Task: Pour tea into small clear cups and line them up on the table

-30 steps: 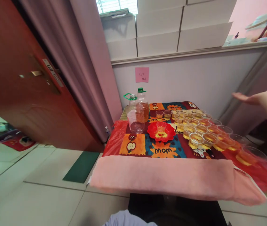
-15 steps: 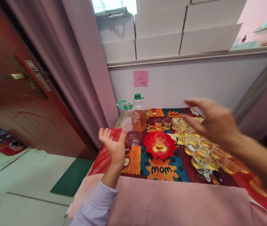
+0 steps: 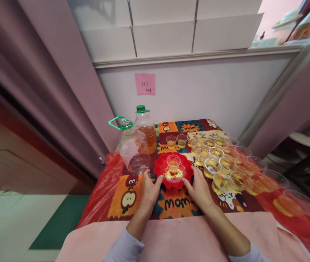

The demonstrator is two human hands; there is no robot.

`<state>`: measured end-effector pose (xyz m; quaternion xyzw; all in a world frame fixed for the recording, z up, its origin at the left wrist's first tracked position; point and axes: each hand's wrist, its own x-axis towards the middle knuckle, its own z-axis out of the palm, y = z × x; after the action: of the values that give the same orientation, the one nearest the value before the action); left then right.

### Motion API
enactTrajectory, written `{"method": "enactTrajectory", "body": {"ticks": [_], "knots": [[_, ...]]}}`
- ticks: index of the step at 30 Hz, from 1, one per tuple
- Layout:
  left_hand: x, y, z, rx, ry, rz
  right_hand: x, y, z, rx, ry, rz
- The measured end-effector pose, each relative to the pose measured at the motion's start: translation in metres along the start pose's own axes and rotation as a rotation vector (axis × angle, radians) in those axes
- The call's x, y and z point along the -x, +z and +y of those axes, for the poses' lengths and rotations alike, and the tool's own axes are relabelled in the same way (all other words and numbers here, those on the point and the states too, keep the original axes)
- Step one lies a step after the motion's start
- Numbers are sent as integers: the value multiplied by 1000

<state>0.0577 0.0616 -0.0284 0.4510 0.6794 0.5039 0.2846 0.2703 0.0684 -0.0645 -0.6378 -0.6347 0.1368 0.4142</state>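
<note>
A red scalloped plate [image 3: 161,170] lies on the patterned tablecloth and carries one small clear cup [image 3: 173,162] with amber liquid. My left hand [image 3: 149,187] rests flat on the cloth at the plate's left edge, fingers stretched toward it. My right hand [image 3: 200,187] lies the same way at the plate's right edge, fingers touching or almost touching the rim. Neither hand holds anything.
Several clear cups [image 3: 227,164] of amber liquid crowd the table's right side. Two small cups [image 3: 176,140] stand behind the plate. A capped bottle [image 3: 145,128], an open bottle [image 3: 124,134] and a clear measuring cup [image 3: 134,157] stand at the back left. A pink cloth [image 3: 176,236] covers the near edge.
Both hands came down from mid-air and now lie on the cloth either side of the red plate. The view has swung rightward, away from the door.
</note>
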Motion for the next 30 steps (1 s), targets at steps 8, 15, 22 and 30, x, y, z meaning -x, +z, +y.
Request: {"method": "enactTrajectory", "body": {"ticks": [8,15,22,30], "knots": [[50,-27,71,-337,667,209,1,-65,-47,-107,-197,27],[46,-48,189,-492,961,205,-44,-138,-129,102,-518,220],[51,-41,205,-765,803,230,-56,-152,-150,292,-651,443],[60,-35,196,-507,798,137,-42,-148,-149,352,-549,382]]}}
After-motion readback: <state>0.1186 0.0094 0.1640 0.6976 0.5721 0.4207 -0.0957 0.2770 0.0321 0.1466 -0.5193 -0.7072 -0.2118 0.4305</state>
